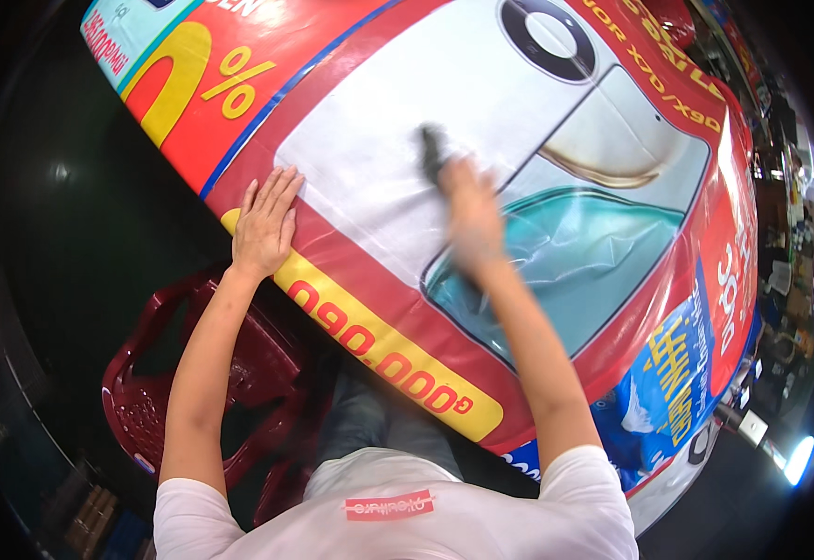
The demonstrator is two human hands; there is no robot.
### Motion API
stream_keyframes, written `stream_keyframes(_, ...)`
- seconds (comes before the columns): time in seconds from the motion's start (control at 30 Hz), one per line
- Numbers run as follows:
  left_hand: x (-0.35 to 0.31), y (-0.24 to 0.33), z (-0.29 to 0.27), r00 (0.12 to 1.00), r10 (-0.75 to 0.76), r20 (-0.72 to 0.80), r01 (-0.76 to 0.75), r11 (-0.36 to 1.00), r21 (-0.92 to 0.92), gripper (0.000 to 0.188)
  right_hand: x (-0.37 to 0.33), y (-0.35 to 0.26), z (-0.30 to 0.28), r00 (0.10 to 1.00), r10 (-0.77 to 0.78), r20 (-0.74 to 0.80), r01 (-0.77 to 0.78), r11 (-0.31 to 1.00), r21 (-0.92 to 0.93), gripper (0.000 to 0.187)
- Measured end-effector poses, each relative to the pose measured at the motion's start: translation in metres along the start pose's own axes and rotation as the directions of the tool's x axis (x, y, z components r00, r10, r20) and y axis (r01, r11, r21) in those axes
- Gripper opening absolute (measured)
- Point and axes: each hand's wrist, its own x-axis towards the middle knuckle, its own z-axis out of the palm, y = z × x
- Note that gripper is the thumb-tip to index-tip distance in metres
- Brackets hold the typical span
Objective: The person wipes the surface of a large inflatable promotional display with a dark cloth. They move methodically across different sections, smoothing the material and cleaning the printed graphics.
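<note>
A large printed banner sheet [360,121], red, white and yellow with a picture of an appliance, spreads out in front of me. My left hand [266,222] lies flat on its near left edge, fingers stretched out. Over the white part of the print, my right hand [472,215] is smeared by motion and grips a small dark tool [431,154]. The blur hides what kind of tool it is. Soft wrinkles run across the sheet near the teal printed area, below my right hand.
A dark red plastic chair [136,401] stands at my lower left, below the banner's edge. Off to the right, a lit white lamp [800,460] glows beside a blue printed part of the sheet. Cluttered shelves [794,224] line the far right.
</note>
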Motion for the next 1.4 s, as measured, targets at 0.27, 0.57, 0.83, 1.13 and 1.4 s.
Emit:
stream_keyframes(0.27, -0.019, -0.014, 0.017, 0.952, -0.033, -0.304, 0.015, 0.998, -0.061, 0.062, 0.249, -0.085, 0.017, 0.95, 0.308, 0.059, -0.215, 0.504, 0.836, 0.033)
stream_keyframes(0.57, -0.022, -0.019, 0.02, 0.96, -0.052, -0.276, 0.023, 0.994, -0.106, 0.067, 0.247, 0.031, 0.035, 0.99, 0.143, 0.006, -0.11, 0.732, 0.672, 0.053)
stream_keyframes(0.83, -0.005, -0.025, 0.005, 0.888, -0.347, -0.302, 0.088, 0.773, -0.628, 0.063, 0.208, -0.067, 0.047, 0.988, -0.004, -0.156, 0.1, 0.784, 0.612, 0.055)
stream_keyframes(1.13, 0.034, -0.054, -0.042, 0.971, -0.238, -0.011, 0.221, 0.916, -0.333, 0.052, 0.007, -0.149, -0.099, 0.744, -0.58, 0.333, -0.221, 0.258, 0.941, 0.043)
stream_keyframes(1.4, 0.028, -0.03, 0.023, 0.992, -0.117, -0.035, 0.122, 0.979, 0.161, 0.056, 0.116, 0.119, -0.048, 0.938, 0.316, -0.144, -0.282, 0.934, 0.218, 0.047)
